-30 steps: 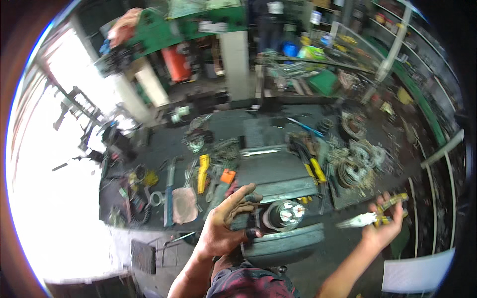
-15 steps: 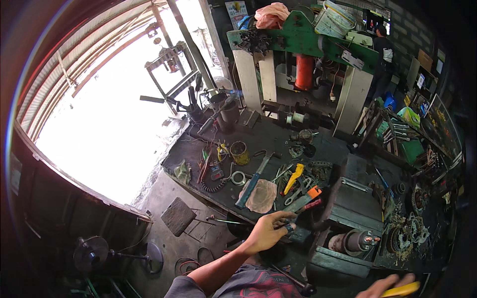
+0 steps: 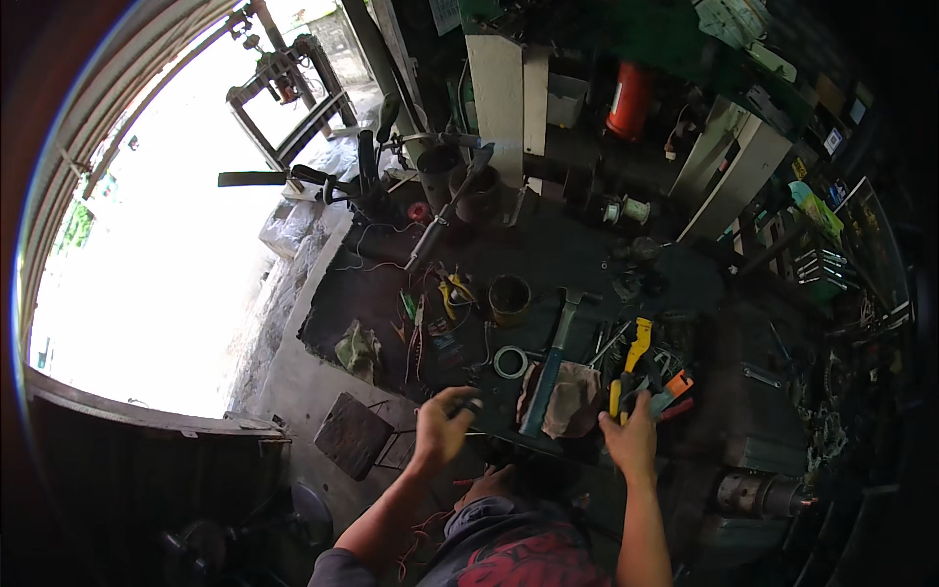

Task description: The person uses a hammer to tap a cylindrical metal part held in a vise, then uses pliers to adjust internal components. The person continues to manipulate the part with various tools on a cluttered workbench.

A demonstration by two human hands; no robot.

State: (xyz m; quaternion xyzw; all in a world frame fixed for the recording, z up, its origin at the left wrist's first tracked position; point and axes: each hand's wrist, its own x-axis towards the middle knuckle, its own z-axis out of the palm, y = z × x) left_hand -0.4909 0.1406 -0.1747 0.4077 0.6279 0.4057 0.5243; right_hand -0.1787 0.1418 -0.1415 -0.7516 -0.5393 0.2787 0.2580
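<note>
My right hand (image 3: 631, 433) pinches a yellow-handled hand tool (image 3: 615, 396) over the near side of the dark workbench (image 3: 577, 249); my left hand (image 3: 445, 426) is half curled, whether around anything I cannot tell. Left of the tool lie a flat brownish slab (image 3: 575, 401) and a blue-handled hammer (image 3: 544, 391).

- bright daylight (image 3: 127, 293) through a wide opening (image 3: 196, 205) at left
- grey floor (image 3: 293, 391)
- small stool (image 3: 354, 435) beside a dark workbench (image 3: 577, 245)
- ribbed roof (image 3: 98, 103) at upper left
</note>
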